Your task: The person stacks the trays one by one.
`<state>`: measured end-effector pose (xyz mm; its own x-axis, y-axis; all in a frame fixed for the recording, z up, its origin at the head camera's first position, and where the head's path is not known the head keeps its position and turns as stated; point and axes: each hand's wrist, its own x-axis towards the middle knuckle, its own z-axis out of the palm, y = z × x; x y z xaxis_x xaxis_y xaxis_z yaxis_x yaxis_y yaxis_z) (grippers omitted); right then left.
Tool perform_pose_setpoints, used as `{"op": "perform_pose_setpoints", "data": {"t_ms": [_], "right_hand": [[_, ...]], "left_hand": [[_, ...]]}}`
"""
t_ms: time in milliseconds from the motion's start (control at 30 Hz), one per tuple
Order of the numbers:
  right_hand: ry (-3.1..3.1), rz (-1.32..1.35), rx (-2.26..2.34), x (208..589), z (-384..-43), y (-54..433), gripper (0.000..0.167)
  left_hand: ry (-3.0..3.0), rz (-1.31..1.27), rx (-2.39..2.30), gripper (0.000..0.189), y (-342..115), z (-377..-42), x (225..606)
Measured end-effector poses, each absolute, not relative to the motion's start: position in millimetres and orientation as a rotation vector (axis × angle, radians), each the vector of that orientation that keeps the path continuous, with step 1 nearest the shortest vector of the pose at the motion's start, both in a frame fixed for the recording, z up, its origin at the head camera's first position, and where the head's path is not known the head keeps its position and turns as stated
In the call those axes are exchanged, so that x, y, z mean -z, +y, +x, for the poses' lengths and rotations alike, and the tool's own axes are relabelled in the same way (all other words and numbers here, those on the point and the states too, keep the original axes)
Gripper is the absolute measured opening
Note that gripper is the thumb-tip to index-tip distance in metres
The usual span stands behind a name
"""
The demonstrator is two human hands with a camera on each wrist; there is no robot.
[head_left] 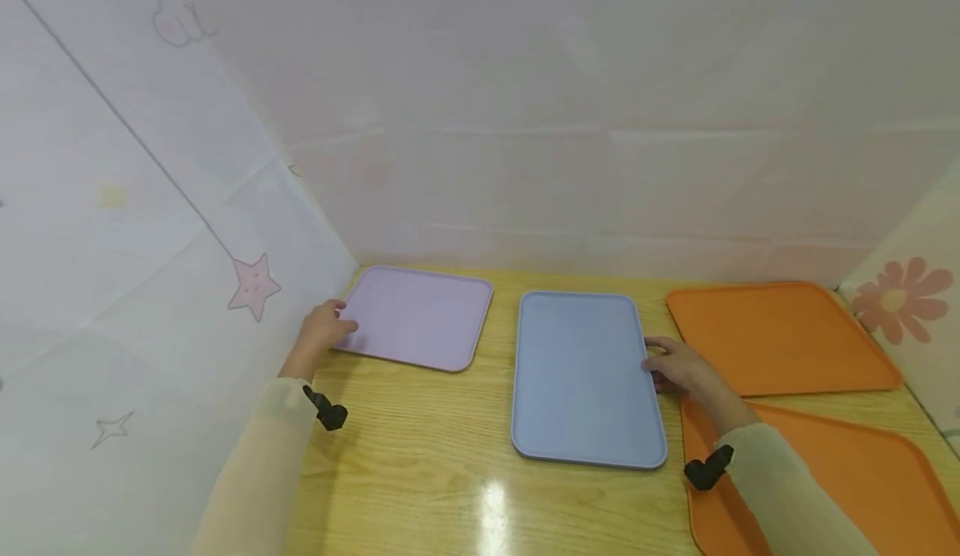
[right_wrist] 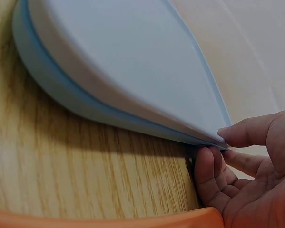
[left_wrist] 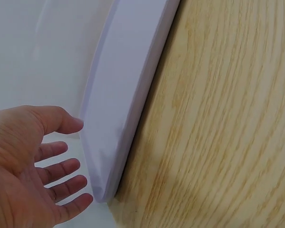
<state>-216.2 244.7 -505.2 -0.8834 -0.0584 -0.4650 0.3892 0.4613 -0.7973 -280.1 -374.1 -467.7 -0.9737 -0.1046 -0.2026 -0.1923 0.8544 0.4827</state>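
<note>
On the wooden table, a light blue tray lies lengthwise in front of me. My right hand pinches its right edge, thumb on the rim and fingers curled under it in the right wrist view. There the tray's side shows two stacked layers, paler above and bluer below. A lilac tray lies farther left, against the back corner. Beside its left end is my left hand, fingers spread and loosely bent. In the left wrist view the thumb tip overlaps the lilac tray's rim, with nothing gripped.
Two orange trays lie on the right: one at the back, another in front beneath my right forearm. Pale printed sheeting stands behind the table and along both sides. Bare wood shows before the lilac tray.
</note>
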Motion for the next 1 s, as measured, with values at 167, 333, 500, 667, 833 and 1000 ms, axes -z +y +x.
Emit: {"op": "perform_pose_setpoints", "data": {"t_ms": [167,333,500,667,833,1000], "right_hand": [[2.282,0.268,1.407,504,-216,243,0.064],[2.29,0.27,1.403,503,-214,242,0.063],[2.296,0.274,1.403,504,-215,243,0.064],[2.301,0.277,1.396,505,-216,244,0.064],[2.304,0.276,1.39,506,-216,245,0.064],[2.306,0.272,1.392,506,-216,246,0.064]], "left_hand": [[2.879,-0.252,-0.759,0.071,-378,-281,474],[2.861,-0.281,-0.748,0.073,-379,-284,479],[2.85,-0.303,-0.756,0.073,-379,-287,483],[2.842,-0.291,-0.729,0.073,-379,-286,486],[2.819,-0.297,-0.704,0.074,-378,-284,487],[2.763,-0.322,-0.791,0.072,-377,-284,487]]}}
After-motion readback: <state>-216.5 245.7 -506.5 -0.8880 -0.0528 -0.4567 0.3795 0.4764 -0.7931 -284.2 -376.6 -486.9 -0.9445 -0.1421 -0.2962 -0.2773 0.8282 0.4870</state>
